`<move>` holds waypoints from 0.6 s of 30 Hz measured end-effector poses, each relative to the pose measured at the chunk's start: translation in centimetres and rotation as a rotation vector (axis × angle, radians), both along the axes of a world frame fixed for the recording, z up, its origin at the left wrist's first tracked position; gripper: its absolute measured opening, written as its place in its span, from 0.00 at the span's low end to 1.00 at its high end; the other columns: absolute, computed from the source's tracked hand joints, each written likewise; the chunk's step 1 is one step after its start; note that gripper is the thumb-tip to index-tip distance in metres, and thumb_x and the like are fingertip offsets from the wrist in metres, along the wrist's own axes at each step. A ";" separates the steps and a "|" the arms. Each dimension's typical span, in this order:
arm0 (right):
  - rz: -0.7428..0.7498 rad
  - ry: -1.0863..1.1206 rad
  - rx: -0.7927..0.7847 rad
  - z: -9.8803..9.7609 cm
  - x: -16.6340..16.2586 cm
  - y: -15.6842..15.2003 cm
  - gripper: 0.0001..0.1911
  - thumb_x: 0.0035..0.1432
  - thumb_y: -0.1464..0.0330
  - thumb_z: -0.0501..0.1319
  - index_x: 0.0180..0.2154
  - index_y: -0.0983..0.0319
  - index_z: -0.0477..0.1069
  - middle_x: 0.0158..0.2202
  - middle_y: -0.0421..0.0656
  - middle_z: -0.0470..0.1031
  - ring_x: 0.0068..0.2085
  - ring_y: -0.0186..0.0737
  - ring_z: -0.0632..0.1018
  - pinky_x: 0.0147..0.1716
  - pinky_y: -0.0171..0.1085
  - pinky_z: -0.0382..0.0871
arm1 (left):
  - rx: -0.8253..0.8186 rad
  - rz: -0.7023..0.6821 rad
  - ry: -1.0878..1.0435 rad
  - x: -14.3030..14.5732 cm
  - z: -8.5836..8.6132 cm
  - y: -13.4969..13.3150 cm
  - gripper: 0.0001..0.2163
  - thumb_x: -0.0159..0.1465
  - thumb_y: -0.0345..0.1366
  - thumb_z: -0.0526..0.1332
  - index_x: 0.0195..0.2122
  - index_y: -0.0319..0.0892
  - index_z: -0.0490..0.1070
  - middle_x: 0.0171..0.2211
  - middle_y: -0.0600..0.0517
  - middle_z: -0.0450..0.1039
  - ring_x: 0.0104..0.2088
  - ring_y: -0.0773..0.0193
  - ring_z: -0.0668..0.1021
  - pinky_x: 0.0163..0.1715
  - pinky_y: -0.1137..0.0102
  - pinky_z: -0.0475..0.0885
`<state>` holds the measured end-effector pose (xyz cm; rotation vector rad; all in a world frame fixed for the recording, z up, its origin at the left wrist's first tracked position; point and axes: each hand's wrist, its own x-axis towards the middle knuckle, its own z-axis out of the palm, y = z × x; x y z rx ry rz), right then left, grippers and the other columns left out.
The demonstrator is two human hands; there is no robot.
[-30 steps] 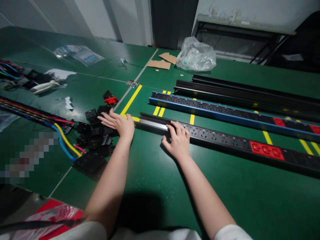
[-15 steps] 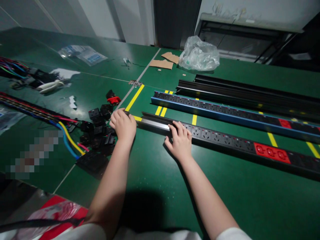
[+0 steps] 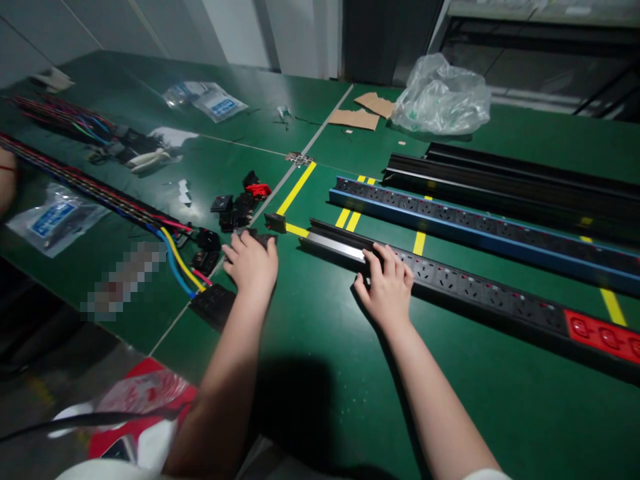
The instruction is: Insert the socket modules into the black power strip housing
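Note:
My right hand (image 3: 387, 287) grips the near black power strip (image 3: 470, 287), fingers over its top and thumb along its front side. Beside that hand the strip's left end is an open channel with a bare metallic inner face; black sockets and a red socket block (image 3: 600, 333) fill the rest. My left hand (image 3: 253, 263) is over loose black socket modules, fingers partly spread and thumb apart. Its fingertips touch a dark piece (image 3: 265, 239), mostly hidden. A small black block (image 3: 275, 223) stands between that hand and the strip's end.
A blue power strip (image 3: 410, 207) and black rails (image 3: 500, 180) lie behind. Leftward are a wire bundle (image 3: 100, 180), loose modules (image 3: 235, 212) and a plastic packet (image 3: 55, 217). Clear plastic (image 3: 443, 97) and cardboard (image 3: 355, 120) lie at the back. Another person's arm (image 3: 6, 180) shows at the left edge.
The view has turned left, so the table's contents appear farther right. My left hand has moved away from the small black block to the loose modules. My right hand stays on the strip.

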<state>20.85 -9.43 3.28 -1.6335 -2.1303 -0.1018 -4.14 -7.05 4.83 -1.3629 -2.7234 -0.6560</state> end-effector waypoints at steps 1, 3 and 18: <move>0.004 -0.002 0.002 0.0 0.0 0.0 0.23 0.61 0.65 0.57 0.58 0.58 0.66 0.62 0.47 0.65 0.64 0.48 0.63 0.59 0.45 0.51 | 0.033 -0.046 -0.046 0.3 0.2 0.9 0.27 0.65 0.46 0.53 0.59 0.31 0.61 0.59 0.26 0.61 0.61 0.32 0.63 0.56 0.40 0.60; 0.010 -0.011 0.000 0.0 0.1 0.0 0.24 0.61 0.65 0.57 0.58 0.58 0.66 0.63 0.47 0.65 0.64 0.48 0.63 0.59 0.46 0.51 | 0.137 -0.168 -0.102 0.2 0.6 2.2 0.24 0.66 0.45 0.51 0.58 0.33 0.62 0.58 0.30 0.64 0.59 0.40 0.67 0.58 0.48 0.62; 0.050 0.076 0.046 0.7 -1.7 0.5 0.24 0.61 0.61 0.57 0.58 0.58 0.65 0.61 0.53 0.65 0.60 0.56 0.66 0.55 0.52 0.53 | 0.104 0.204 -0.160 -3.6 0.0 2.5 0.24 0.65 0.51 0.55 0.53 0.36 0.65 0.58 0.29 0.61 0.61 0.33 0.61 0.55 0.36 0.55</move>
